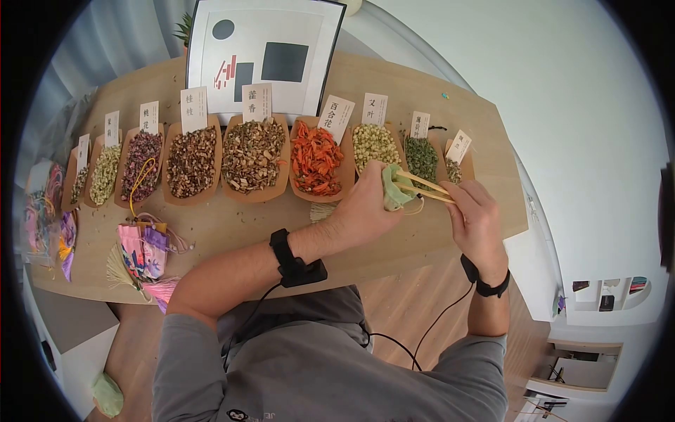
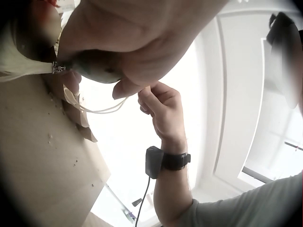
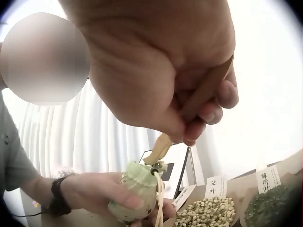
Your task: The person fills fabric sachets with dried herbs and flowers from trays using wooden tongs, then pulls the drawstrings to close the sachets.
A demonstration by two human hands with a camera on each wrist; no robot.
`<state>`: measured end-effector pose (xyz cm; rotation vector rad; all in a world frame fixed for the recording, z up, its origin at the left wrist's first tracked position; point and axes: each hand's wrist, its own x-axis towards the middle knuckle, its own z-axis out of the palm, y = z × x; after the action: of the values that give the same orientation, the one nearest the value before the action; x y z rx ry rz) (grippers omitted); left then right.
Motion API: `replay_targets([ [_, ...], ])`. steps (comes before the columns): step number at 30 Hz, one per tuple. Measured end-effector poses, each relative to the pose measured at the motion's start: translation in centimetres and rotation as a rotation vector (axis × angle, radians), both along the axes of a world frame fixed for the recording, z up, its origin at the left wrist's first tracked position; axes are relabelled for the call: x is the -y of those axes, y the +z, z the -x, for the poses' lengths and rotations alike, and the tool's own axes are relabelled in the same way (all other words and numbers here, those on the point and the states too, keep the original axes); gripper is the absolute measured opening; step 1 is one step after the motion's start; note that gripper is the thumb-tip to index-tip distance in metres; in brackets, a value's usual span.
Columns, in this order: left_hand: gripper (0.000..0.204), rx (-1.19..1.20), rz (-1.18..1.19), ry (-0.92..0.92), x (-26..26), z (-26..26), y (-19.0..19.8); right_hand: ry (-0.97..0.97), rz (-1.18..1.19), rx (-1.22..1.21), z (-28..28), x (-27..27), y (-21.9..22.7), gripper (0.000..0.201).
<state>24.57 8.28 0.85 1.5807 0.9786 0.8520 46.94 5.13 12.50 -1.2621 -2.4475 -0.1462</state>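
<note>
A light green drawstring pouch [image 1: 395, 190] is gripped in my left hand [image 1: 367, 205], its gathered mouth turned up toward the right. Pale cords [image 3: 160, 198] hang from the pouch in the right wrist view. My right hand [image 1: 479, 214] pinches wooden tongs [image 1: 430, 187], whose two prongs reach to the pouch's opening. In the right wrist view the tong tips [image 3: 158, 153] are right at the pouch's rim. A pale tassel [image 2: 23, 61] with a small metal bead hangs below the left hand. The inside of the pouch is hidden.
Several paper trays of dried plants with cards line the table [image 1: 267, 246], among them orange petals [image 1: 318, 158], pale buds [image 1: 375, 146] and green leaves [image 1: 420, 156]. A framed picture [image 1: 267, 53] stands behind. Colourful pouches [image 1: 144, 250] with tassels lie at left, near a clear bag [image 1: 43, 218].
</note>
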Motion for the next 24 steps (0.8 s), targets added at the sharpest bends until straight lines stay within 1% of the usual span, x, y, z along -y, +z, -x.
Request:
replay_targets([
  [1,0.064,0.035,-0.032,0.016,0.0,0.0,-0.2,-0.001,0.000,-0.001,0.0,0.0,-0.1,0.026],
  [4,0.063,0.017,-0.055,0.028,0.0,0.0,-0.3,0.003,-0.062,-0.045,-0.3,-0.2,-0.3,0.028],
  [5,0.063,0.017,-0.056,0.029,0.0,0.1,-0.1,-0.068,-0.021,-0.095,-0.3,-0.4,-0.3,0.028],
  [6,0.063,0.016,-0.009,0.009,0.0,0.1,0.1,-0.139,0.020,-0.145,-0.4,-0.6,-0.5,0.028],
  [7,0.063,0.015,0.038,-0.012,0.1,0.2,0.3,-0.138,0.019,-0.145,-0.7,-1.2,-1.0,0.028],
  [8,0.063,0.015,0.037,-0.012,0.1,0.2,0.3,-0.195,0.023,-0.092,-1.2,-2.1,-2.1,0.025],
  [9,0.063,-0.032,-0.014,-0.004,0.2,0.1,0.2,-0.251,0.026,-0.039,-1.8,-2.8,-3.1,0.022],
  [10,0.064,-0.080,-0.065,0.007,0.3,0.1,0.1,-0.249,0.022,-0.039,-2.3,-3.2,-4.1,0.022],
  [11,0.064,-0.080,-0.070,0.012,0.5,0.0,-0.6,-0.253,0.072,0.039,-2.8,-3.8,-5.2,0.016],
  [12,0.061,-0.149,-0.226,-0.017,0.8,-0.2,-1.4,-0.255,0.121,0.118,-3.1,-4.3,-6.1,0.011],
  [13,0.058,-0.218,-0.379,-0.045,1.2,-0.1,-1.5,-0.246,0.120,0.118,-2.9,-4.7,-6.8,0.011],
  [14,0.058,-0.220,-0.377,-0.039,1.6,-0.1,-1.7,-0.286,0.125,0.135,-2.7,-5.0,-7.6,0.007],
  [15,0.058,-0.316,-0.435,-0.057,2.2,-0.2,-1.9,-0.331,0.133,0.151,-2.6,-5.1,-8.3,0.008],
  [16,0.057,-0.411,-0.493,-0.080,2.6,-0.3,-1.9,-0.334,0.139,0.150,-2.4,-5.3,-8.9,0.008],
  [18,0.057,-0.424,-0.499,-0.086,3.0,-0.5,-1.9,-0.386,0.133,0.211,-1.9,-5.9,-9.8,0.014],
  [20,0.056,-0.439,-0.508,-0.086,3.0,-0.4,-1.7,-0.359,0.143,0.243,-1.8,-6.2,-10.1,0.016],
  [22,0.069,-0.513,-0.427,-0.144,2.7,-0.2,-1.5,-0.325,0.151,0.276,-1.4,-6.3,-10.1,0.017],
  [24,0.069,-0.514,-0.414,-0.152,2.7,-0.1,-1.2,-0.254,0.219,0.238,-1.0,-6.0,-9.8,0.017],
])
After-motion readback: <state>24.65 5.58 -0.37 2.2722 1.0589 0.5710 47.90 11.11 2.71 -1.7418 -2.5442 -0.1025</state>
